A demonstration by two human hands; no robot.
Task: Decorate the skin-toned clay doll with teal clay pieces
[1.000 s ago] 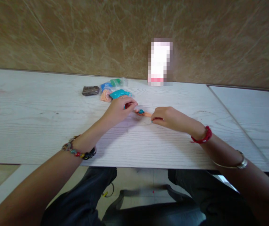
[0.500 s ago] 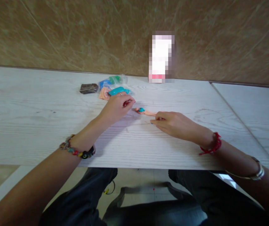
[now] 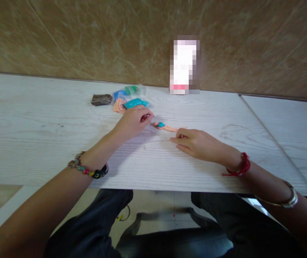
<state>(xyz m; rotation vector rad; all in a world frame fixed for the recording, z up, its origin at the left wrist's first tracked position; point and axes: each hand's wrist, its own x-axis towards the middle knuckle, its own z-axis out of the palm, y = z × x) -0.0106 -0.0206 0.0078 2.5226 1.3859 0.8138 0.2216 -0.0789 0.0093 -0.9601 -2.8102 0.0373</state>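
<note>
A small clay figure [image 3: 169,128], peach with a blue patch on its upper body, lies on the white tabletop between my hands. My right hand [image 3: 196,143] rests just by its leg end, thumb and forefinger apart, the other fingers bent under; whether these touch the legs is hidden. My left hand [image 3: 136,120] hovers near the head end with its fingers curled together; a bit of red shows inside the curl, too small to name. Behind the left knuckles lies a turquoise clay packet [image 3: 137,103].
A peach clay lump [image 3: 119,105], a blue packet [image 3: 119,95] and a green packet [image 3: 131,89] lie grouped at the back. Left of them sits a wrapped brown block [image 3: 101,99]. A blurred-out upright object [image 3: 183,64] leans on the marbled wall [image 3: 89,39].
The right thumb and forefinger have spread slightly, and a blue speck by the fingertips no longer shows. The left hand and the figure stay nearly still; the view shifts slightly.
</note>
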